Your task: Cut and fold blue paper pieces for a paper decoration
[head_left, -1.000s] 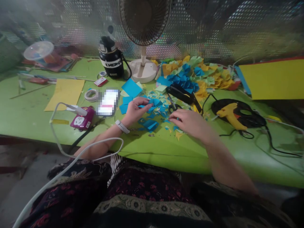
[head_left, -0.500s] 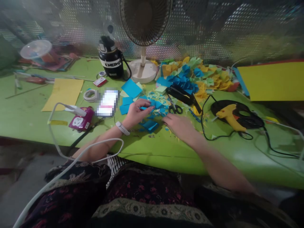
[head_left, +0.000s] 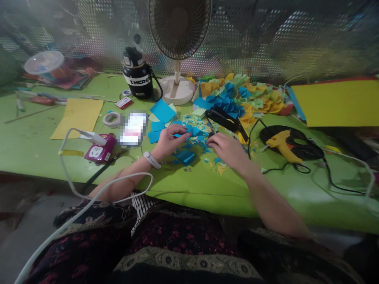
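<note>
My left hand (head_left: 173, 139) is closed in a pinch on a small blue paper piece (head_left: 188, 130), above a litter of blue and pale green paper scraps (head_left: 197, 121). My right hand (head_left: 227, 149) lies over the handles of the black scissors (head_left: 211, 128), its fingers bent and close together around them; most of the scissors is hidden beneath it. Folded blue paper squares (head_left: 186, 157) rest on the table below my left hand. More blue squares (head_left: 162, 111) lie just beyond it. A black stapler (head_left: 225, 119) sits behind my right hand.
A yellow glue gun (head_left: 280, 145) rests on a black plate, its cord looping nearby. A pile of folded paper (head_left: 245, 94), a fan (head_left: 177, 90) and a black bottle (head_left: 137, 75) stand behind. Leftward are a phone (head_left: 134, 129), tape (head_left: 112, 119) and a purple power adapter (head_left: 100, 149).
My right hand has moved up and slightly right from the scraps onto the scissors handles, which were uncovered before. My left hand keeps its pinch in nearly the same spot.
</note>
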`<action>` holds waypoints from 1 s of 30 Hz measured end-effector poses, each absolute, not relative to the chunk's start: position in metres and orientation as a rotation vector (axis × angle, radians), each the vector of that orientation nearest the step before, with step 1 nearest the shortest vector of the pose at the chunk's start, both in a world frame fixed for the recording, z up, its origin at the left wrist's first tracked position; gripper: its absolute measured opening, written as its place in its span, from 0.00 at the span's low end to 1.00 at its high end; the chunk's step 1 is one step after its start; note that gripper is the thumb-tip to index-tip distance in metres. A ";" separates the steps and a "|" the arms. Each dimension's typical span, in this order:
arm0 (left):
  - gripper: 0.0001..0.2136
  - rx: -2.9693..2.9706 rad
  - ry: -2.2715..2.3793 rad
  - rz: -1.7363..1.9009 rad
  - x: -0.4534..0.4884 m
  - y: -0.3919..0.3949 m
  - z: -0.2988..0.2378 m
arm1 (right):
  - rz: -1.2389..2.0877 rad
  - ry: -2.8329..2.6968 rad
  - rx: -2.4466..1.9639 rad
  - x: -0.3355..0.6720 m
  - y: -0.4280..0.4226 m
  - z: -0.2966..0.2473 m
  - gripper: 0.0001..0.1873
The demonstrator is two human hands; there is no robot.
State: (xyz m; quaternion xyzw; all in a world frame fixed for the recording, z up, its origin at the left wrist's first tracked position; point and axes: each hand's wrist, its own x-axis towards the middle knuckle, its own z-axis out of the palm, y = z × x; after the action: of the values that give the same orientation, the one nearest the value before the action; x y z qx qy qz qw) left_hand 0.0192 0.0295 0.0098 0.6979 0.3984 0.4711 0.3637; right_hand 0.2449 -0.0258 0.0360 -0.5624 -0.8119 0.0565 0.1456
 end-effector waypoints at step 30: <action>0.17 1.205 0.968 0.877 0.030 0.014 0.017 | 0.237 -2.400 -1.544 0.239 -0.037 0.044 0.07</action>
State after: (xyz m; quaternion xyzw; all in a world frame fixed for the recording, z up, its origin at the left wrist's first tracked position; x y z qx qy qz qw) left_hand 0.0300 0.0138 0.0175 0.5261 0.4227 0.3831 0.6307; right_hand 0.2387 -0.0369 0.0440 -0.5340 -0.8300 0.0821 0.1386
